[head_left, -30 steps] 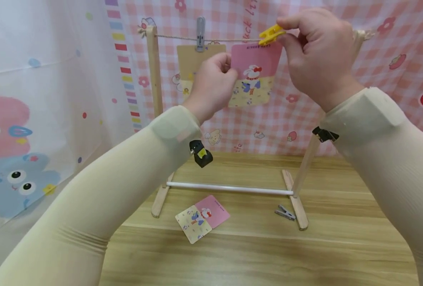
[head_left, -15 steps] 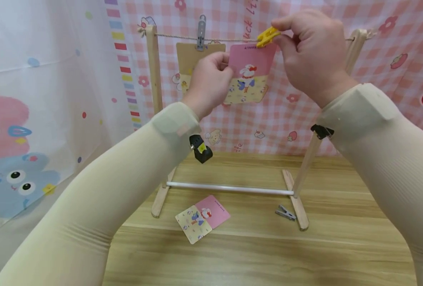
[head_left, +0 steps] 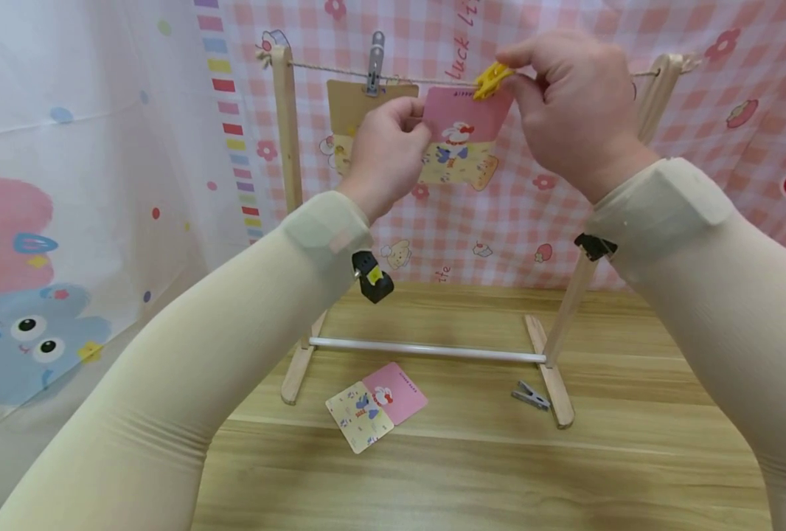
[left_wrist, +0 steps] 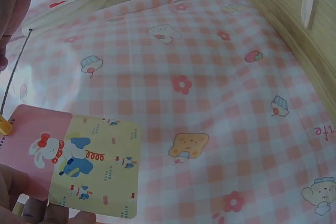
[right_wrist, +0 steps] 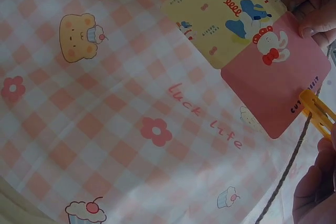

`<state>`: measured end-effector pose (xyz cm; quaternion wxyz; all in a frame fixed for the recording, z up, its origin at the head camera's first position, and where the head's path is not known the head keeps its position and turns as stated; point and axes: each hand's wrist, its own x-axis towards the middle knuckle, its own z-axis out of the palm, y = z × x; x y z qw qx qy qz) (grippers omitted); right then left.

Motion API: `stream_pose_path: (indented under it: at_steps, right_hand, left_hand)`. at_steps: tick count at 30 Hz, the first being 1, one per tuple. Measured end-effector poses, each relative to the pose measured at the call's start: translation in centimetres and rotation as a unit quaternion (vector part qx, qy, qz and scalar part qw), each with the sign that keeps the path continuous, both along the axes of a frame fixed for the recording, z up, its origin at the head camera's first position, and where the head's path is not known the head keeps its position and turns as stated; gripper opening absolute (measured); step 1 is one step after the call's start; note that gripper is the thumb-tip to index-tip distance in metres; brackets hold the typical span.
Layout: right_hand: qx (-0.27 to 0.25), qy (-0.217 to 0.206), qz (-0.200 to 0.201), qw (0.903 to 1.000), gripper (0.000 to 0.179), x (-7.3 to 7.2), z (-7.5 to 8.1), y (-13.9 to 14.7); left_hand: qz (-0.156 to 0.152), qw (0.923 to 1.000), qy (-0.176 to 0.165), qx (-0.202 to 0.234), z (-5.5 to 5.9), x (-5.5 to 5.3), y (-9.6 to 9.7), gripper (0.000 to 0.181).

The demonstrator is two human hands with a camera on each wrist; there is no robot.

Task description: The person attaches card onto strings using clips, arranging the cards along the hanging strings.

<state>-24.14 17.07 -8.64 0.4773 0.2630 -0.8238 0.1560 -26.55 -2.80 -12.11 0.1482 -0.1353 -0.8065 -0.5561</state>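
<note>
A pink and yellow card (head_left: 462, 133) with a rabbit picture is at the rope (head_left: 327, 69), its left edge pinched by my left hand (head_left: 389, 151). My right hand (head_left: 575, 110) pinches a yellow clothespin (head_left: 492, 80) at the card's top edge. In the right wrist view the clothespin (right_wrist: 317, 111) sits over the card's lettered edge, with the rope running by it. Left of this card, a brown and yellow card (head_left: 346, 110) hangs from a grey clothespin (head_left: 375, 63), partly behind my left hand.
The rope spans two wooden posts (head_left: 285, 125), joined low down by a white rod (head_left: 426, 349). On the wooden table (head_left: 473, 464) lie another pink and yellow card (head_left: 376, 405) and a grey clothespin (head_left: 531, 395). A checked pink cloth (head_left: 492, 221) hangs behind.
My right hand has moved a little left and down with the yellow clothespin, which now tilts more steeply. The card has shifted slightly left, and its lower edge shows higher. The rope dips more there.
</note>
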Motion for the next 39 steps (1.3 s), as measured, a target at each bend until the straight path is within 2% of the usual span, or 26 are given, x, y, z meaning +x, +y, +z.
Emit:
stream_pose_path:
  at_steps: [8, 19, 30, 39]
  right_hand:
    - [0.009, 0.010, 0.014, 0.9998, 0.024, -0.22, -0.33, -0.11]
    - [0.004, -0.014, 0.015, 0.9998, 0.025, -0.27, -0.43, -0.35]
    - [0.007, -0.071, -0.005, 0.9974, 0.030, -0.04, -0.32, -0.88]
    - [0.013, -0.099, 0.000, 0.9950, 0.033, 0.04, -0.33, -0.98]
  left_hand:
    - [0.004, 0.9999, 0.011, -0.008, -0.26, -0.27, -0.16, 0.026]
    - [0.012, 0.9996, 0.019, -0.019, -0.49, -0.58, -0.22, 0.024]
    - [0.022, 0.9990, -0.007, -0.039, -0.63, -0.58, -0.21, 0.029]
    - [0.028, 0.9982, -0.004, -0.052, -0.68, -0.53, -0.23, 0.027]
